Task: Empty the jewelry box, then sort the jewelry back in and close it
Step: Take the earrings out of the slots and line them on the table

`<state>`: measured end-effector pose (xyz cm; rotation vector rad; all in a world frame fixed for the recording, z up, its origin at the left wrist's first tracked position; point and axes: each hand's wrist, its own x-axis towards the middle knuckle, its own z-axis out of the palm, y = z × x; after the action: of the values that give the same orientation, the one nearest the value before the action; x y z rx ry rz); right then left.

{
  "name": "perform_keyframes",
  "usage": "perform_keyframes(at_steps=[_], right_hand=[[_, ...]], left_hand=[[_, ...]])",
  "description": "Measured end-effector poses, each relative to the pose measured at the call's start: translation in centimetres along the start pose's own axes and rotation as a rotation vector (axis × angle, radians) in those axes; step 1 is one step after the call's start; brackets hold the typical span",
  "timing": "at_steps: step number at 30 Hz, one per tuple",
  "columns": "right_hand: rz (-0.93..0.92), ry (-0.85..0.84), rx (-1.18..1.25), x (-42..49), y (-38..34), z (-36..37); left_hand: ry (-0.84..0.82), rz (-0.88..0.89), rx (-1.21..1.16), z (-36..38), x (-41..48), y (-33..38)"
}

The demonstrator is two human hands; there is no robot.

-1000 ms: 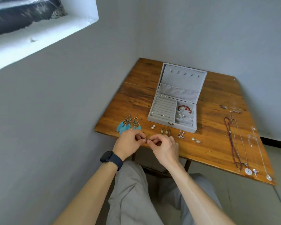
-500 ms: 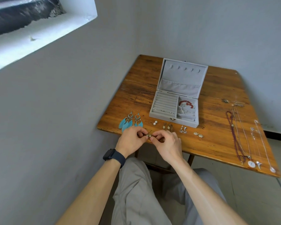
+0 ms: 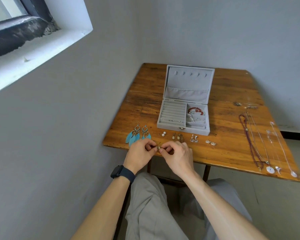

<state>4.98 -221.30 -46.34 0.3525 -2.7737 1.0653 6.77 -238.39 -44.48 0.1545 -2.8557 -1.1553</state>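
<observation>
The grey jewelry box (image 3: 170, 125) stands open on the wooden table (image 3: 145, 101), its lid upright. A red bead bracelet (image 3: 196, 110) and small silver pieces lie in its right compartments; rings sit in the slotted left part. My left hand (image 3: 139, 155) and my right hand (image 3: 177, 155) meet at the table's front edge and together pinch a small earring (image 3: 158, 147). Blue feather earrings (image 3: 138, 135), pearl studs (image 3: 163, 134), gold drop earrings (image 3: 176, 136) and silver earrings (image 3: 194, 139) lie in a row before the box.
Several necklaces (image 3: 255, 141) are laid out lengthwise on the table's right side, pendants near the front edge. Grey walls close in on the left and behind. A window ledge (image 3: 33, 54) is high on the left. My knees sit under the table.
Both hands have stayed together at the front edge, working the small earring between the fingertips. The view has shifted slightly; nothing on the table has moved.
</observation>
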Motion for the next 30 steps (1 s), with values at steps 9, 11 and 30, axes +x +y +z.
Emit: perform_keyframes(at_steps=[9, 11, 30], right_hand=[[-0.028, -0.035, 0.030, -0.2, 0.2, -0.7], [-0.026, -0.071, 0.038, -0.1, 0.1, -1.1], [-0.143, -0.070, -0.247, 12.0, 0.2, -3.3]], left_hand=[[-0.065, 0.012, 0.057, -0.9, -0.2, 0.5], [-0.071, 0.028, 0.067, -1.5, 0.1, 0.8], [-0.159, 0.195, 0.688, -0.2, 10.2, 1.8]])
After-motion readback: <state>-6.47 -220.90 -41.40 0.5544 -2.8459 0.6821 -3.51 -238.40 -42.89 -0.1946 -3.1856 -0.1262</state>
